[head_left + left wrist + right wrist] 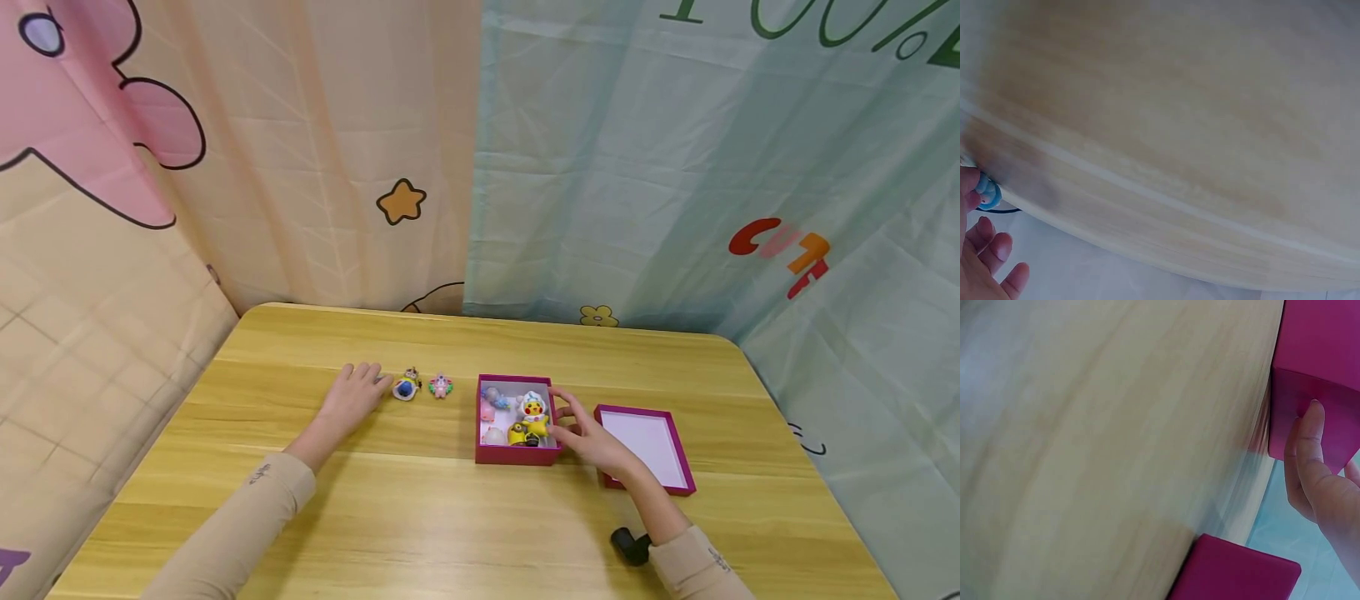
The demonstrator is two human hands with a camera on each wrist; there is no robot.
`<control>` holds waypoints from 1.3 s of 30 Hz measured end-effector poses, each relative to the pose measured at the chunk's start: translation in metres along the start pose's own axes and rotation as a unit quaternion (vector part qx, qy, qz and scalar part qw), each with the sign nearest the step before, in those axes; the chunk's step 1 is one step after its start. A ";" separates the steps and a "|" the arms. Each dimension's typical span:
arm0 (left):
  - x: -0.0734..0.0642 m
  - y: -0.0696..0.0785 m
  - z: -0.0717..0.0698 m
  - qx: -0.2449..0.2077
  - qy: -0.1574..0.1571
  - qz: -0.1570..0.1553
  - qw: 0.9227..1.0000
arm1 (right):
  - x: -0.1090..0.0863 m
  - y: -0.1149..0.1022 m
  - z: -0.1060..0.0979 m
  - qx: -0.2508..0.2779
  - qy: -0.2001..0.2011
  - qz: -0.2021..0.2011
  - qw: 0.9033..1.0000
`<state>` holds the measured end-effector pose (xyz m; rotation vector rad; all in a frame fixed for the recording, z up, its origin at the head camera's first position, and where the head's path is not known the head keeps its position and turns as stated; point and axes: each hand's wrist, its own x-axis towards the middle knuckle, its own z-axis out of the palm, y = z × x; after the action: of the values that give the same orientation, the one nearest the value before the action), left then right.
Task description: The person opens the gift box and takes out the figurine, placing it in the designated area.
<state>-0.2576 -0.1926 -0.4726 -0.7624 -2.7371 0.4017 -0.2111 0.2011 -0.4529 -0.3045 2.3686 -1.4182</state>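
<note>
My left hand (pixel 354 395) is low over the table's left half. In the left wrist view its thumb and finger pinch a small light-blue toy figure (pixel 987 191), mostly hidden by the hand in the head view. Just right of those fingers stand a blue-and-white figurine (pixel 407 384) and a pink-and-green one (pixel 441 386). My right hand (pixel 594 440) rests its fingers against the right side of an open magenta box (pixel 514 455). Inside the box are several small toys, among them a yellow figure in a white hood (pixel 532 405) and a yellow-and-black one (pixel 517 433).
The box's magenta lid (pixel 648 446), white inside up, lies right of the box, partly under the right forearm. A small black object (pixel 628 547) is by the right sleeve on the wooden table (pixel 420 517). Printed curtains (pixel 337 167) hang behind the table.
</note>
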 end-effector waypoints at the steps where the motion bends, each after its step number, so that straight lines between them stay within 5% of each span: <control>1: 0.000 0.000 0.000 0.000 -0.001 -0.001 1.000 | 0.000 0.000 0.000 0.000 0.000 0.000 1.000; 18: -0.001 0.000 -0.001 -0.013 -0.012 -0.006 1.000 | 0.000 0.000 0.001 0.003 0.000 0.001 1.000; 33: 0.004 0.000 -0.012 -0.064 0.064 -0.039 0.995 | 0.000 0.000 0.000 -0.002 -0.011 -0.016 1.000; 39: 0.017 0.009 -0.028 -0.087 0.073 -0.047 0.992 | -0.009 -0.020 -0.001 0.001 -0.018 -0.014 1.000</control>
<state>-0.2578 -0.1705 -0.4464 -0.6732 -2.6797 0.0850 -0.2033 0.1952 -0.4328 -0.3605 2.3425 -1.4146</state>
